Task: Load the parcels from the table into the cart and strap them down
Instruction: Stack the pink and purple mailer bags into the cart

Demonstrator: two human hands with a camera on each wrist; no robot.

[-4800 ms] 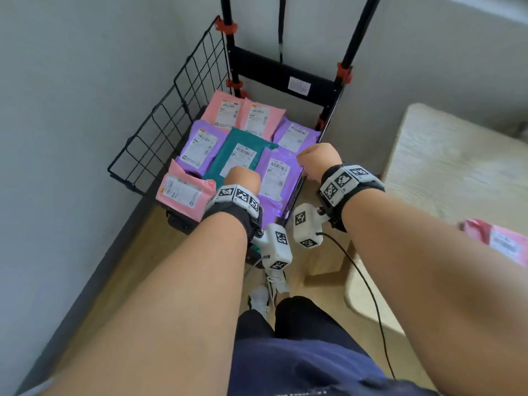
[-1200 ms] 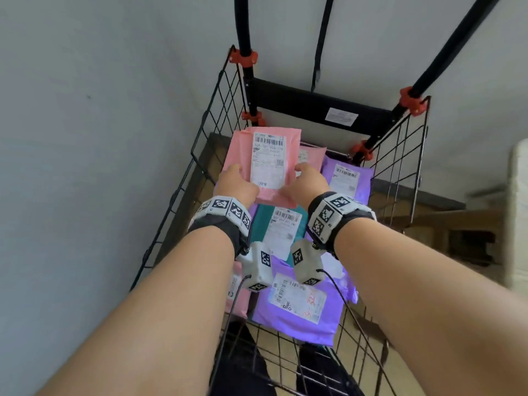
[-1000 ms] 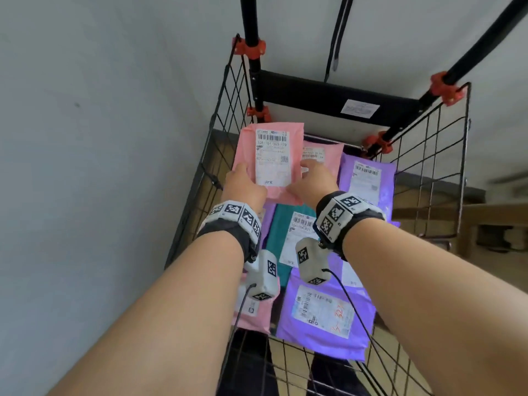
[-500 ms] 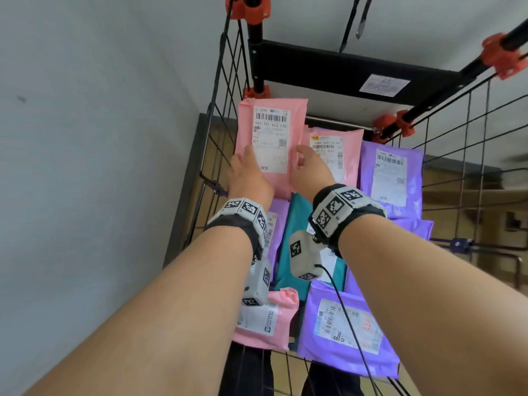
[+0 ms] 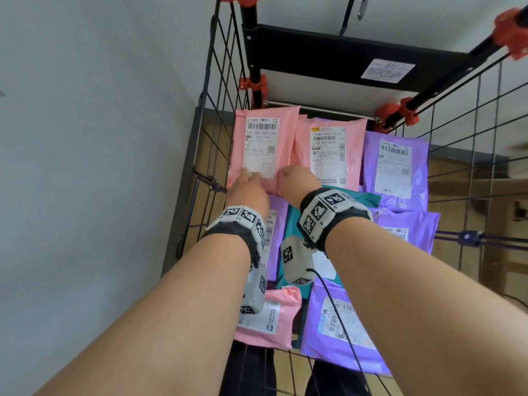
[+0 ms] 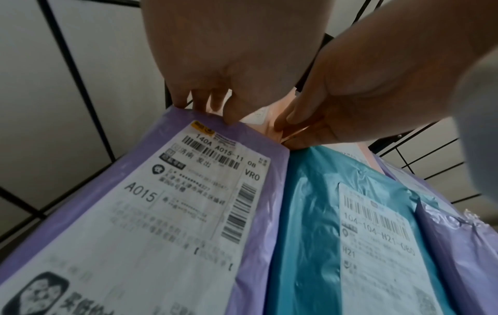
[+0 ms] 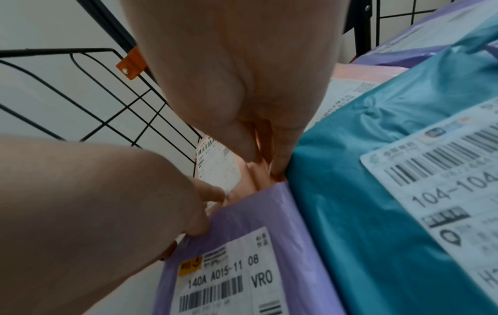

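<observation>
I am looking down into the wire cart point(image 5: 220, 115), which is filling the middle of the head view, and my two hands are meeting at the near edge of the pink parcel point(image 5: 264, 144) in the upper centre of the frame. My left hand point(image 5: 246, 187) is lying on that parcel's lower left corner, fingers stretched fairly flat over the plastic and the bottom of its label. My right hand point(image 5: 295, 181) is sitting just beside it with fingers curled, and in the right wrist view its thumb and fingers point(image 7: 242, 147) are pinching the pink edge where it is dipping behind the purple parcel point(image 6: 167, 213) and the teal parcel point(image 6: 350, 223).

The pink parcel is lying against the far end of the cart, in the far left corner, touching a second pink parcel point(image 5: 331, 150) on its right; a purple one point(image 5: 395, 167) is sitting further right. Lower in the frame, another pink parcel point(image 5: 271, 321) and a large purple parcel point(image 5: 340, 330) are resting at the near end, overhanging the wire edge. A black strap point(image 5: 347, 12) is hanging at the top of the frame, above the black crossbar point(image 5: 328, 55).
</observation>
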